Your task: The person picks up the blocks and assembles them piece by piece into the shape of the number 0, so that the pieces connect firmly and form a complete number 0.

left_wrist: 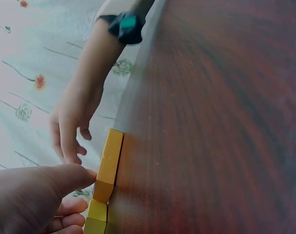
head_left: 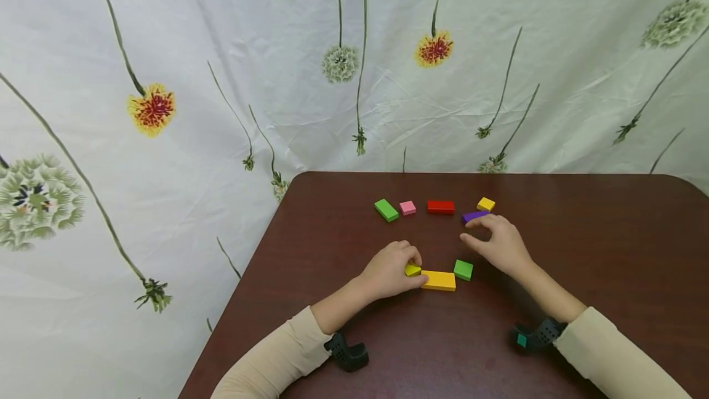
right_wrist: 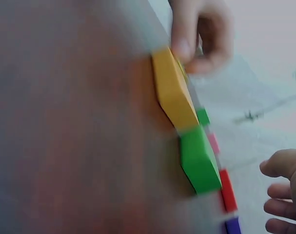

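Observation:
My left hand [head_left: 392, 270] is at the left end of a short row of blocks, fingers curled round a small yellow block [head_left: 412, 270]. Its thumb tip rests at the end of a longer orange-yellow block [head_left: 439, 281]. A green block [head_left: 463, 270] meets that block's far right corner. My right hand [head_left: 498, 242] hovers farther back with thumb and index finger spread apart, holding nothing. Its index fingertip overlaps a purple block [head_left: 472, 217] in the head view. In the right wrist view, the thumb and fingers appear apart from the blocks.
Toward the table's back edge lie a green block [head_left: 386, 210], a pink block [head_left: 407, 207], a red block [head_left: 440, 207] and an orange-yellow block [head_left: 485, 204]. Behind the brown table [head_left: 332, 226] hangs a flower-patterned cloth [head_left: 288, 48].

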A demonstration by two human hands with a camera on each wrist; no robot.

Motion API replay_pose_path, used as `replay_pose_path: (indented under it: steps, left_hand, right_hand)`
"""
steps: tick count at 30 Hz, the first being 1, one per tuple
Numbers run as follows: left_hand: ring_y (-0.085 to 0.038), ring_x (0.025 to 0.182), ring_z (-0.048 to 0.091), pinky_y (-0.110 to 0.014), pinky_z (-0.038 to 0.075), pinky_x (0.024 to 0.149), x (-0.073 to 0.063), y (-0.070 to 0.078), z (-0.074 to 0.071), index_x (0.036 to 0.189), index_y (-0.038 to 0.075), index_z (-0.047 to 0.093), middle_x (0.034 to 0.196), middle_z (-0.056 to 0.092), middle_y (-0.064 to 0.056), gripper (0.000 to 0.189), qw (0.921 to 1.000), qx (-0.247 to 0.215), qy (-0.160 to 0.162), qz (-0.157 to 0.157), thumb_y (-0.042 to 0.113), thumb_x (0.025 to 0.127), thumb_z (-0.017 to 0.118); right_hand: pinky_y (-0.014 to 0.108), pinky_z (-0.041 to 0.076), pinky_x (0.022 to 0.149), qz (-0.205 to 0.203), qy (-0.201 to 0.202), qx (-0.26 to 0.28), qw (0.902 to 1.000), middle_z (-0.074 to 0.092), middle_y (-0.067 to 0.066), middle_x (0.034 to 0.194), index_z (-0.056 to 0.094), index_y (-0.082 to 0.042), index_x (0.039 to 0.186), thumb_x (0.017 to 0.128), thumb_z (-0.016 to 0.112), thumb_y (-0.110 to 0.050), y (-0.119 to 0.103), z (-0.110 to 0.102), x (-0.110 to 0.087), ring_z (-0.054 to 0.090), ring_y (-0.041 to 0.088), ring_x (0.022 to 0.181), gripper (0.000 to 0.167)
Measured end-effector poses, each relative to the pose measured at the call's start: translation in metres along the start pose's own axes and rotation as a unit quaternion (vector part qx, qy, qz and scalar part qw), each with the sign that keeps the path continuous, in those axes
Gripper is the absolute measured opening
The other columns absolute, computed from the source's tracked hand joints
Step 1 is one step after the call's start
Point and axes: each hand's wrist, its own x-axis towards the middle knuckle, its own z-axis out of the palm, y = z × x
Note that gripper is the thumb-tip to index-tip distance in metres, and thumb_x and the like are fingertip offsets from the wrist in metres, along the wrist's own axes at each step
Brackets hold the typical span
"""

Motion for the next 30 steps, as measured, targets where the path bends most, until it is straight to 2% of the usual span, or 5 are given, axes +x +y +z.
replay_pose_path:
  steps: [4, 8, 14, 22, 30]
  left_hand:
    - [-0.009, 0.076, 0.046, -0.017, 0.04, 0.064, 0.0, 0.0, 0.0, 0.091, 0.012, 0.066, 0.086, 0.056, 0.005, 0.023, 1.0, -0.001, -0.005, -0.005, 0.031, 0.083, 0.077]
    - [-0.008, 0.076, 0.046, -0.017, 0.04, 0.063, 0.0, 0.001, -0.001, 0.092, 0.012, 0.066, 0.086, 0.055, 0.005, 0.024, 0.9999, -0.001, -0.013, -0.01, 0.032, 0.083, 0.077]
    - [-0.009, 0.077, 0.046, -0.017, 0.04, 0.063, 0.0, 0.004, -0.002, 0.092, 0.013, 0.066, 0.086, 0.055, 0.006, 0.024, 0.9997, 0.002, -0.018, -0.015, 0.033, 0.084, 0.076]
    - [-0.008, 0.077, 0.046, -0.016, 0.04, 0.064, -0.001, 0.004, -0.002, 0.092, 0.013, 0.066, 0.086, 0.055, 0.006, 0.024, 0.9998, 0.007, -0.015, -0.014, 0.033, 0.084, 0.076]
    - [-0.008, 0.076, 0.045, -0.016, 0.039, 0.063, -0.002, 0.003, -0.003, 0.091, 0.013, 0.066, 0.085, 0.055, 0.006, 0.023, 0.9999, 0.007, -0.008, -0.01, 0.032, 0.083, 0.077]
  right_hand:
    - [0.055, 0.044, 0.084, 0.057, 0.02, -0.034, 0.9976, 0.06, 0.026, 0.113, 0.065, 0.006, 0.113, 0.087, 0.073, -0.026, 0.009, -0.002, 0.015, 0.049, 0.04, 0.102, 0.041]
    - [0.06, 0.039, 0.089, 0.106, 0.031, -0.079, 0.9907, 0.053, 0.031, 0.12, 0.06, 0.008, 0.12, 0.087, 0.071, -0.035, 0.014, 0.001, 0.022, 0.044, 0.045, 0.11, 0.055]
    - [0.06, 0.04, 0.09, 0.154, 0.013, -0.097, 0.9833, 0.049, 0.032, 0.121, 0.052, 0.011, 0.126, 0.086, 0.069, -0.044, 0.018, 0.008, 0.027, 0.041, 0.046, 0.109, 0.07]
    - [0.058, 0.04, 0.088, 0.176, -0.003, -0.109, 0.9783, 0.053, 0.034, 0.116, 0.05, 0.013, 0.127, 0.085, 0.069, -0.043, 0.022, 0.013, 0.029, 0.044, 0.046, 0.104, 0.073]
    - [0.06, 0.04, 0.093, 0.182, -0.008, -0.084, 0.9796, 0.051, 0.035, 0.119, 0.049, 0.014, 0.127, 0.085, 0.07, -0.034, 0.023, 0.012, 0.031, 0.045, 0.048, 0.108, 0.067]
